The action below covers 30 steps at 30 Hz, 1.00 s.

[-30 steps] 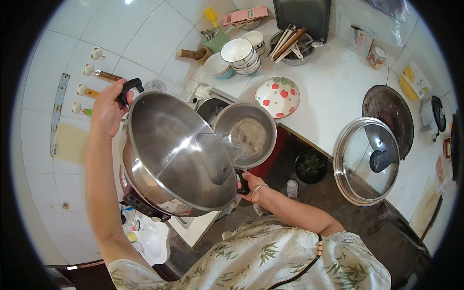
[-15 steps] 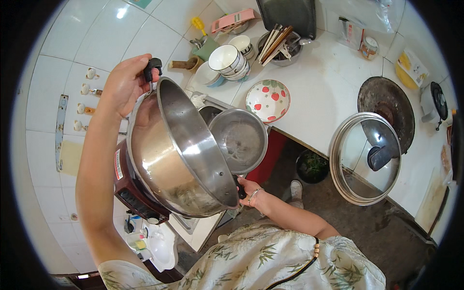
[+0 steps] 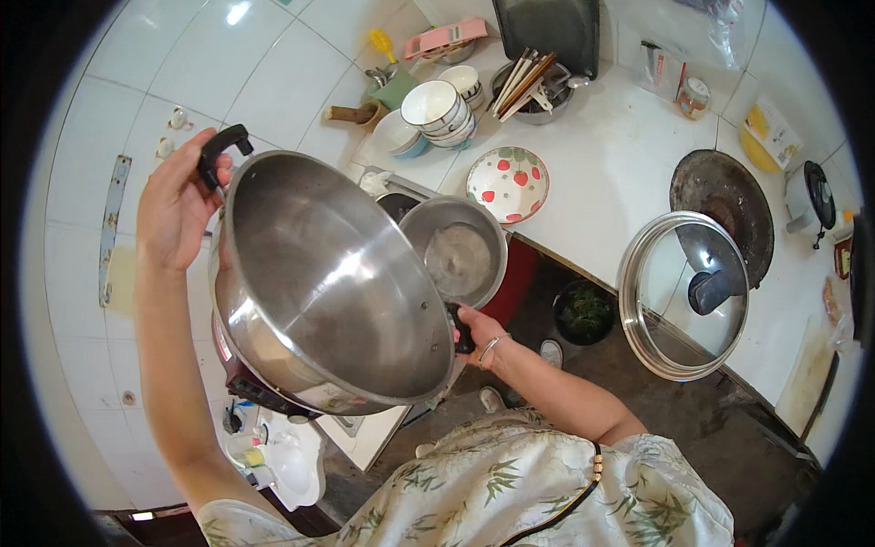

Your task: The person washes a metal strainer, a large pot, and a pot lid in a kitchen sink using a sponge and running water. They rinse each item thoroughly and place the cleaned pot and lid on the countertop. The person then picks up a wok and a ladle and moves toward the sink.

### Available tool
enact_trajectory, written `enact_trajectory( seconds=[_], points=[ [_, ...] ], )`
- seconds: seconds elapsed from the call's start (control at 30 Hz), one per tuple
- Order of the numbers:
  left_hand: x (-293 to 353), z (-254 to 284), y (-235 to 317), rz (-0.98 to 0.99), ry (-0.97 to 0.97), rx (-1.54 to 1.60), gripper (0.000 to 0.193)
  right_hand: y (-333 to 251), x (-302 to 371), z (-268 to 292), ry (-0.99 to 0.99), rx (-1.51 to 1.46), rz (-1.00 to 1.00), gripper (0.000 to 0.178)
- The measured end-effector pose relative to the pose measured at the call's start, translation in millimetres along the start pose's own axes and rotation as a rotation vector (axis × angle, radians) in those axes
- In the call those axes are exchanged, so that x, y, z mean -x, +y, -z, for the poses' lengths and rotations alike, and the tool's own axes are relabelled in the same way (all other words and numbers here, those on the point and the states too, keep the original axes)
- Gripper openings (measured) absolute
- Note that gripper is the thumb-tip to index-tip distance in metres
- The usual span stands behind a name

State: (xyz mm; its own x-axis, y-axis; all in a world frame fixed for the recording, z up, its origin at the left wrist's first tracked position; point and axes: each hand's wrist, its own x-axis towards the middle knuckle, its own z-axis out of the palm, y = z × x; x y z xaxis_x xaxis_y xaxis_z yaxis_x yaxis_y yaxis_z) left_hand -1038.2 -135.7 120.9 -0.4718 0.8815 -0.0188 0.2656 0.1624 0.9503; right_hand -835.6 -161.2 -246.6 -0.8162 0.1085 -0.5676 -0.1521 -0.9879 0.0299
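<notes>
A large stainless steel pot (image 3: 337, 283) is held up tilted, its open mouth turned toward me and to the right; no contents show inside. My left hand (image 3: 180, 196) is closed round its black handle at the upper left. At the lower right, my right hand (image 3: 478, 335) grips the opposite black handle. Behind the pot, a dark red appliance (image 3: 264, 387) is partly hidden. Beside the pot's right rim is a metal basin (image 3: 488, 296) with a little liquid in it, over the sink edge.
A strawberry-patterned bowl (image 3: 508, 185), stacked bowls (image 3: 436, 109) and a bowl of chopsticks (image 3: 538, 109) stand on the white counter (image 3: 620, 182). A glass lid (image 3: 674, 319) rests at the counter's edge, overlapping a dark round pan lid (image 3: 729, 201). Greens fill a black bucket (image 3: 585, 313) on the floor.
The pot has swung so its mouth faces me more, showing more of the inside. My left hand has moved left and down; my right hand has moved slightly up.
</notes>
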Motion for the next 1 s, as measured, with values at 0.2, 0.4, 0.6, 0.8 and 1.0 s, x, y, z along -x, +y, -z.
enact_trajectory(
  seconds=[0.2, 0.4, 0.6, 0.8, 1.0],
  points=[
    [68, 93, -43, 0.135, 0.31, 0.073, 0.033, 28, -6, -9, 0.154, 0.137, 0.018, 0.025],
    [209, 199, -113, 0.276, 0.56, 0.191, 0.023, 49, -7, -40, 0.143, 0.314, 0.218, 0.029],
    [342, 241, -194, 0.303, 0.632, 0.431, 0.024, 99, 26, -69, 0.076, 0.618, 0.516, 0.035],
    [393, 243, -276, 0.351, 0.569, 0.589, 0.02, 142, 68, -54, 0.172, 0.784, 0.724, 0.042],
    [386, 214, -306, 0.406, 0.344, 0.732, 0.019, 175, 121, -2, 0.322, 0.71, 0.837, 0.044]
  ],
)
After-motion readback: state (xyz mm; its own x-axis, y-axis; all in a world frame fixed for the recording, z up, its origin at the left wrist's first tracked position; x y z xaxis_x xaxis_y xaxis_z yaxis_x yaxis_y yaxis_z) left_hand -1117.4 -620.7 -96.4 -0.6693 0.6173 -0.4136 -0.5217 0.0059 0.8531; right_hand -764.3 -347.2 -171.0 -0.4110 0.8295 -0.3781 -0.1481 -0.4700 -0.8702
